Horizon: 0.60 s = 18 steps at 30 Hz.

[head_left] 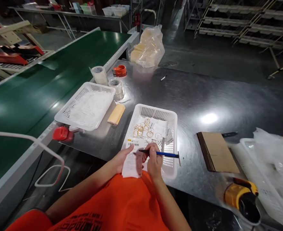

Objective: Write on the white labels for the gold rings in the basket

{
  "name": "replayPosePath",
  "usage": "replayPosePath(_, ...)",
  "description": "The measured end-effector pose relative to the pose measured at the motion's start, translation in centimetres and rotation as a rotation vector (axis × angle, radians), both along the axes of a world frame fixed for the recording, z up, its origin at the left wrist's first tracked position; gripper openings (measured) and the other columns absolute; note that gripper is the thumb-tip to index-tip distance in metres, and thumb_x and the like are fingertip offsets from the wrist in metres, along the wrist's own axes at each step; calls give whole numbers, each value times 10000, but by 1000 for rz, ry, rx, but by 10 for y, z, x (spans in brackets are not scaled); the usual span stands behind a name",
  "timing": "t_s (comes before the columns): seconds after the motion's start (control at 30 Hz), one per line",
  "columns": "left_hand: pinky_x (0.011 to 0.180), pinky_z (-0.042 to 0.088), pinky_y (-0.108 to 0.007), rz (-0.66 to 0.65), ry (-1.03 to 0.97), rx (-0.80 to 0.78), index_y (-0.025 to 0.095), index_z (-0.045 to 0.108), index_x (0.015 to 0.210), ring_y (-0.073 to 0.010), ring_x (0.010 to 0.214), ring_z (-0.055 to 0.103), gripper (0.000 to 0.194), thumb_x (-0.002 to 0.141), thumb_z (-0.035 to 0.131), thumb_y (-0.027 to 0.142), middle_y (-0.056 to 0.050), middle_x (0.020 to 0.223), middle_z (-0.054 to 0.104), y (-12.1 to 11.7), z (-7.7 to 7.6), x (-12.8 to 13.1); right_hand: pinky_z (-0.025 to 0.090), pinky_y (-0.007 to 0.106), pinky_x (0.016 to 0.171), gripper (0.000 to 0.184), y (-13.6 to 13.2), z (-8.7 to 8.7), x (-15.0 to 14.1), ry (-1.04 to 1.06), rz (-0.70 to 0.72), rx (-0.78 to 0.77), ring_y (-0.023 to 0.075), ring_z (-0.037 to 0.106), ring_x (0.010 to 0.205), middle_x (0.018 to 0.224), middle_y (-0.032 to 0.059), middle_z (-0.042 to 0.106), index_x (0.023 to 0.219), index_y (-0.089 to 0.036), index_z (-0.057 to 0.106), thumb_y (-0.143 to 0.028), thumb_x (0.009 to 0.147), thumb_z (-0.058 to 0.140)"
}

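Paper slip (130, 163) stays flat if the left hand (122, 158) pinches it firmly at the desk's near edge; right hand (154, 160) grips the pen (164, 154) lightly.

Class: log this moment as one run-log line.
left hand: holds paper slip | right hand: holds blue pen | behind: white basket

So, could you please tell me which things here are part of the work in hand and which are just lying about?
In use:
left hand
right hand
paper slip
blue pen
basket of rings

Lying about:
tape rolls
orange dispenser
cardboard
plastic bag
second basket
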<state>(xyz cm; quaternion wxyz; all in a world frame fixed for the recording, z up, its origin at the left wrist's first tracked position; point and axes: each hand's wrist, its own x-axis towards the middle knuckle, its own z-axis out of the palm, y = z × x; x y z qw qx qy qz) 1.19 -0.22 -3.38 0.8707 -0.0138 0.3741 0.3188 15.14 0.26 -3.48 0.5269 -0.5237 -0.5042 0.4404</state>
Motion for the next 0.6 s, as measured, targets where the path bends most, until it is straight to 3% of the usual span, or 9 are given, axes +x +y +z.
replayPosePath(0.1, 839, 478, -378, 13, -8, -13, 67, 605, 1116, -247, 801, 683, 550, 919, 358, 517, -148, 828, 709, 0, 2, 4, 347, 247, 475, 377, -3, -11, -10, -46, -117, -54, 111, 412, 489, 510, -48, 425, 597, -206, 449, -477, 842, 543)
replayPosePath(0.2, 856, 476, -387, 34, -14, -12, 70, 606, 1125, -256, 831, 685, 565, 906, 376, 538, -151, 843, 713, -1, 7, 7, 318, 239, 466, 435, -5, -18, -12, -65, -140, -117, 93, 370, 471, 477, -65, 384, 527, -209, 374, -442, 761, 658)
replayPosePath(0.33, 860, 480, -389, 34, -17, -10, 74, 618, 1113, -260, 845, 684, 526, 907, 403, 507, -155, 866, 713, -3, 10, 9, 307, 240, 463, 468, -6, -19, -10, -54, -113, -111, 88, 348, 460, 459, -66, 357, 503, -216, 307, -416, 798, 611)
replayPosePath(0.53, 836, 493, -359, 40, 46, -39, 76, 664, 987, -247, 832, 686, 471, 907, 430, 477, -141, 817, 714, -4, 8, 9, 283, 246, 476, 416, -6, -16, -10, -222, -10, -21, 87, 345, 452, 458, -67, 354, 516, -211, 317, -363, 826, 550)
replayPosePath(0.6, 830, 494, -347, 49, 70, -56, 83, 665, 977, -237, 827, 687, 463, 919, 410, 464, -129, 799, 716, -4, 8, 9, 272, 249, 482, 397, -7, -17, -10, -255, -38, -7, 87, 346, 454, 466, -68, 352, 528, -209, 321, -346, 840, 525)
